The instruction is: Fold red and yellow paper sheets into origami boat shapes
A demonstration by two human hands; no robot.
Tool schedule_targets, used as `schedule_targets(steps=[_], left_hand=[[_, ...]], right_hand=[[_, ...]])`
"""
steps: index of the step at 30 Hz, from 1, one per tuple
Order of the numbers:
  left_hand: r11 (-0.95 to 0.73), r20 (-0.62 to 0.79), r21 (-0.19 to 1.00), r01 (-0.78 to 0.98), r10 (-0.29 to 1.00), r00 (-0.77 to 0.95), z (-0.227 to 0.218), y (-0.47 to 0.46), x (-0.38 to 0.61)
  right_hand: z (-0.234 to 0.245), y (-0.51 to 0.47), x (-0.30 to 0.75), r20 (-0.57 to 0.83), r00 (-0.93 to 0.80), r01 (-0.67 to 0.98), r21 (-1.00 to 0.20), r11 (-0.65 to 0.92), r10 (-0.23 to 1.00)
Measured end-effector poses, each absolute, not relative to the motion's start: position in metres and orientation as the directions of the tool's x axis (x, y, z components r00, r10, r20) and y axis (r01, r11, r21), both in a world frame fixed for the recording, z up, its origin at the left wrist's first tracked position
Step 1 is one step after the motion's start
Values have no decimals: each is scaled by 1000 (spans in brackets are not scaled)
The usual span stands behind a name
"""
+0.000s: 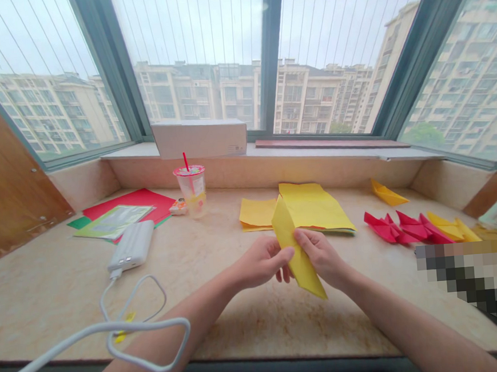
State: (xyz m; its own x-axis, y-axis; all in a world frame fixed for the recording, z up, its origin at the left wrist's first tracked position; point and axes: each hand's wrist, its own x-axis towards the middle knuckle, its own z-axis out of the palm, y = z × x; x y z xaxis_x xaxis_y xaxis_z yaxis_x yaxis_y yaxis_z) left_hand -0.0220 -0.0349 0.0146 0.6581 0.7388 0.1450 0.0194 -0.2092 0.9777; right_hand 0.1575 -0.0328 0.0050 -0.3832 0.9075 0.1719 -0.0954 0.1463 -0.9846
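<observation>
A folded piece of yellow paper (pixel 298 259), long and pointed at its ends, is held up tilted above the counter. My left hand (pixel 265 260) pinches its left edge, with the thumb in front and the other fingers partly behind it. From the other side my right hand (pixel 320 255) grips the same paper, its thumb near the right edge. Just beyond the hands lies a stack of yellow sheets (pixel 314 204), and an orange-yellow sheet (pixel 257 213) sits at its left.
Red paper folds (pixel 383 228) and a yellow paper boat (pixel 387 193) are at right. A plastic cup (pixel 192 193) stands behind a white power bank (pixel 131 245), whose white cable (pixel 147 326) loops over my left forearm. Red sheets (pixel 155 200) lie back left; a white box (pixel 202 139) rests on the sill.
</observation>
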Motion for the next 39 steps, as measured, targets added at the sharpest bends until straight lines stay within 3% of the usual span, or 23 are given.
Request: schedule_targets(steps=[6,14,23,30,35,39], left_hand=[[-257,215,966,-31,729,649,20,-38,-24],[-254,210,967,5,812,544,16,-32,-20],[-322,313,946,24,932,184,20,-27,-21],[-334,304,941,62,910,280,19,-31,-19],[-413,365,907,80,868,337,17,-29,-19],[-335,304,942,21,879,367,15,-26,-19]], right_hand=[[3,-25,160,187,-350,-60,-982,177,918],[4,-21,166,235,-360,-183,-967,179,903],[2,-17,166,360,-274,-82,-933,351,892],[-6,-17,167,472,-236,58,-866,497,849],[-3,-21,167,615,-285,251,-692,677,735],[3,-29,164,621,-438,178,-649,739,650]])
